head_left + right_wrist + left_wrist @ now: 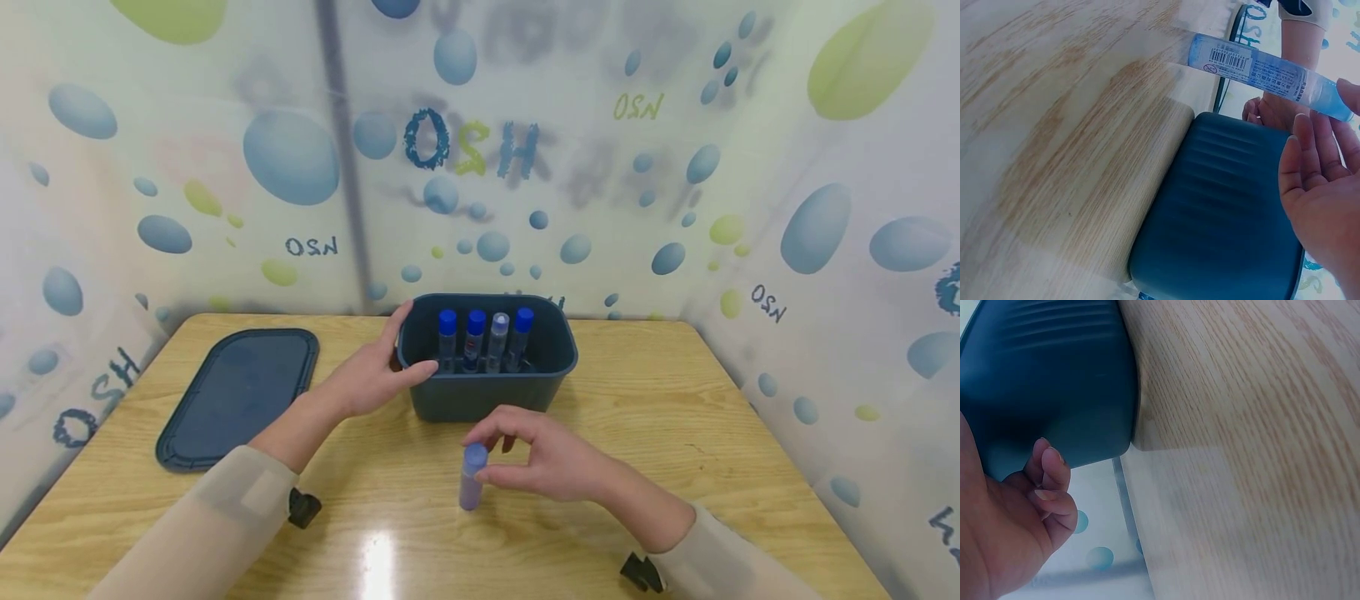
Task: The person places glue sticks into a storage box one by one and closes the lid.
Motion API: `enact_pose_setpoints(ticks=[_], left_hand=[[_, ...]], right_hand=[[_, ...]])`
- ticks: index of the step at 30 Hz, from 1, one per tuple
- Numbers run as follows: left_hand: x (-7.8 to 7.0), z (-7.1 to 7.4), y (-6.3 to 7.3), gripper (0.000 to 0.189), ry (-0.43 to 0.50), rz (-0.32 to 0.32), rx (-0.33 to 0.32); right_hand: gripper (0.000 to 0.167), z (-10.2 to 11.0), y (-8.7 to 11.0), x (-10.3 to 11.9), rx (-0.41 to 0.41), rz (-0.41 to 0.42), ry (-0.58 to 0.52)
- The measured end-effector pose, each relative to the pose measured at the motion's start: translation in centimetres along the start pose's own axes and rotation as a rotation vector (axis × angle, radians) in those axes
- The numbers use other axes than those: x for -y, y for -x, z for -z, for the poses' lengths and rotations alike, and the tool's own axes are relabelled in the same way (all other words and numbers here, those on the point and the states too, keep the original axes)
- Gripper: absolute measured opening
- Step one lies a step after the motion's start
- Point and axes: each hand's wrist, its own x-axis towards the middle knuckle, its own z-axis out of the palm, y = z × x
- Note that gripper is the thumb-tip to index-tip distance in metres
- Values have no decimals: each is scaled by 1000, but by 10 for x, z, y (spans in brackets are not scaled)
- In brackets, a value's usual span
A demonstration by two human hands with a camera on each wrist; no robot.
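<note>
My right hand (551, 454) pinches a slim clear bottle (471, 490) by its pale blue cap (476, 457), thumb on one side and fingertips on the other. It stays upright, close over the table in front of the bin. A barcode and small print show on its label (1272, 74) in the right wrist view. My left hand (375, 375) grips the left end of a dark blue bin (487, 396), thumb over the front rim. Several similar slim bottles (473, 348) stand in a row inside, most with bright blue caps, one with a clear top (500, 322).
To the left on the wooden table (660, 417) lies a dark blue rectangular lid (240, 392) with a raised rim. Behind the table and at both sides hang patterned curtains (525, 83) with blue and green drops.
</note>
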Motion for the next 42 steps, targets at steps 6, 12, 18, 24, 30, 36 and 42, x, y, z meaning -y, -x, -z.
enact_pose_setpoints(ticks=[6,12,18,24,30,36,42], left_hand=[[0,0,1,113,-2,8,1],[0,0,1,113,-2,0,-2],[-1,0,0,113,1,-6,-4],[-1,0,1,113,5,-3,1],[-1,1,1,112,2,5,-1],[-1,0,1,112,4,5,-2],[-1,0,1,113,3,4,-3]], right_hand=[[31,1,3,1,-18,27,-2],[30,9,7,7,-59,70,15],[32,19,10,16,-103,126,49],[32,25,12,22,-111,167,57],[33,27,14,30,-116,188,60],[36,30,16,36,-126,210,67],[40,35,17,42,-150,237,80]])
